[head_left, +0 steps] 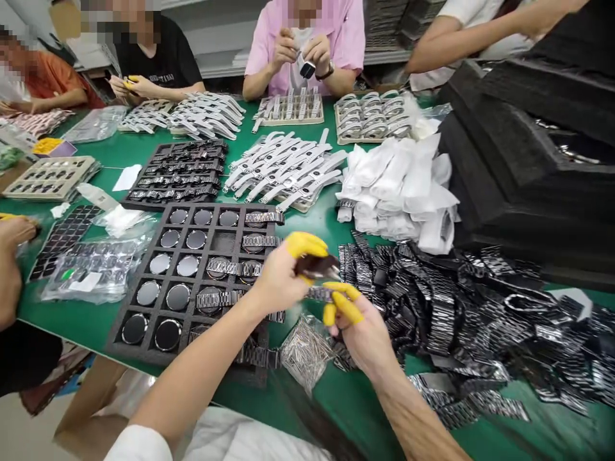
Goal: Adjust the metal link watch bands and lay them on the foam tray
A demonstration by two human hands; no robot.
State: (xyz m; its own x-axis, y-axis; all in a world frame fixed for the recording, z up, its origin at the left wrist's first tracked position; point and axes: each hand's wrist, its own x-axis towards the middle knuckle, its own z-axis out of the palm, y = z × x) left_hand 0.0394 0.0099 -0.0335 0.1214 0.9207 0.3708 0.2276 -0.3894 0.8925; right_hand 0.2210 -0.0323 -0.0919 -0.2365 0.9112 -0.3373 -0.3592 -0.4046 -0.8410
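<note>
Yellow finger covers sit on the fingertips of both my hands. My left hand (283, 272) is closed on a dark watch case (317, 265), tilted and slightly blurred. Just below it, my right hand (362, 326) pinches a metal watch strap (319, 294) near the case; whether the two are joined I cannot tell. Under my left forearm lies a black foam tray (185, 221) with round watch cases in its compartments, some bearing metal straps. A clear bag of thin metal pins (307, 352) lies between my arms. To the right spreads a heap of dark metal straps (442, 301).
Wrapped white packets (398, 186) and stacked black foam trays (523, 166) stand at the right. White-strapped watches (288, 166) and another black tray (180, 169) lie ahead. Several co-workers sit around the green table (331, 221); a co-worker's hand (14, 237) is at far left.
</note>
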